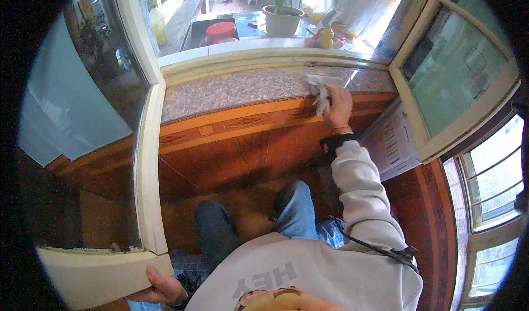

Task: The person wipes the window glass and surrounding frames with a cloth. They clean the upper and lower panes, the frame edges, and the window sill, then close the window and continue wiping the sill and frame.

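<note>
My right hand (339, 106) grips a crumpled pale cloth (320, 87) and presses it on the speckled stone window sill (231, 88), near its front edge. A cord and a dark cuff circle that wrist. At the lower left, my left hand (159, 288) holds the bottom rail of an open cream window sash (103, 269), with the thumb on top and the fingers hidden beneath. The sash's glass pane (107, 178) reflects the room.
A second open sash (458, 71) stands at the right, above a printed carton (392, 141). Wood panelling (231, 154) runs below the sill. Beyond the window frame are a potted plant (283, 19), a red round container (223, 32), fruit (326, 38) and a plastic bottle (387, 42).
</note>
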Demonstrator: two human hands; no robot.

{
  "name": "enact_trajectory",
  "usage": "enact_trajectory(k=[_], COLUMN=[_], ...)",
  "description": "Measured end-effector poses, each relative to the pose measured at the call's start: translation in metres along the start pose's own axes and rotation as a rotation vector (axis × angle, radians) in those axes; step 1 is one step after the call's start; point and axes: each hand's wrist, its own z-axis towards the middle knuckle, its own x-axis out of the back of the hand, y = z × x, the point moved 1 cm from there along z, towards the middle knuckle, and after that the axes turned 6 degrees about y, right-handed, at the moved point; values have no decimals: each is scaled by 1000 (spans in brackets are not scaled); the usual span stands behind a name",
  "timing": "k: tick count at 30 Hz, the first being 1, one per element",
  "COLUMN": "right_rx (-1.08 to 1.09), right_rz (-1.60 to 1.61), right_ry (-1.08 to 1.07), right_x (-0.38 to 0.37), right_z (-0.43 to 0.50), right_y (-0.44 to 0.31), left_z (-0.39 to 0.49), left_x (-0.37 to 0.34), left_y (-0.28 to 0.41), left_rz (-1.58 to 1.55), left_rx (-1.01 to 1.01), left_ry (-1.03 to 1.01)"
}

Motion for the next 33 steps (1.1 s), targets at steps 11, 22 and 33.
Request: enact_trajectory(k=[11,22,33], right_rx=[-139,-160,-177], right_rz=[-102,-176,-200], right_ry=[-19,32,-188], right_x=[17,13,44], right_z=[-5,-8,0], right_y=[98,80,111], left_z=[-1,-3,-1], left_x=[-2,-12,6], left_y=[-7,0,-25], left_rz=[-55,-88,-4], left_rx=[103,99,90], left_ry=[106,196,182])
